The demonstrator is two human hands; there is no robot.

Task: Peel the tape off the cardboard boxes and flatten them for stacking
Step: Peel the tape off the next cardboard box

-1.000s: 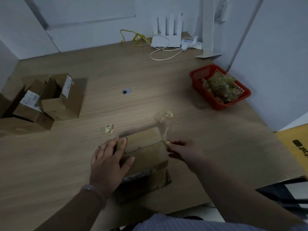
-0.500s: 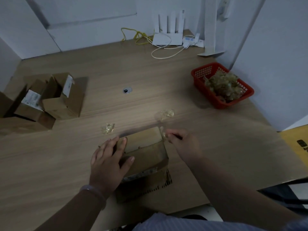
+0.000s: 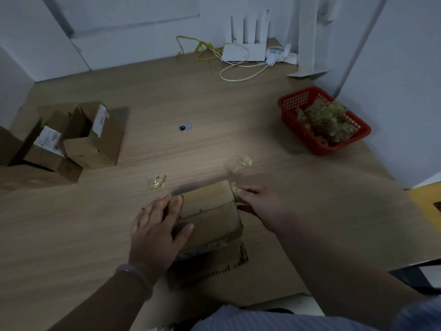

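A small brown cardboard box (image 3: 210, 220) stands near the table's front edge, its top flaps closed. My left hand (image 3: 157, 228) rests on its left side, fingers spread over the top and the thumb lying across the flap. At the box's far right corner my right hand (image 3: 257, 201) pinches a scrap of clear tape (image 3: 233, 188). Two crumpled tape balls lie on the wood just beyond the box, one on the left (image 3: 157, 182) and one on the right (image 3: 239, 161).
Several opened cardboard boxes (image 3: 90, 137) are piled at the far left. A red basket (image 3: 296, 103) full of crumpled tape sits at the right. A white router (image 3: 245, 48) with cables stands against the back wall. A small round grommet (image 3: 185, 127) is set in the wooden table.
My right hand has moved up along the box's right edge to its far corner, drawing the tape with it. My left hand has stayed on the box.
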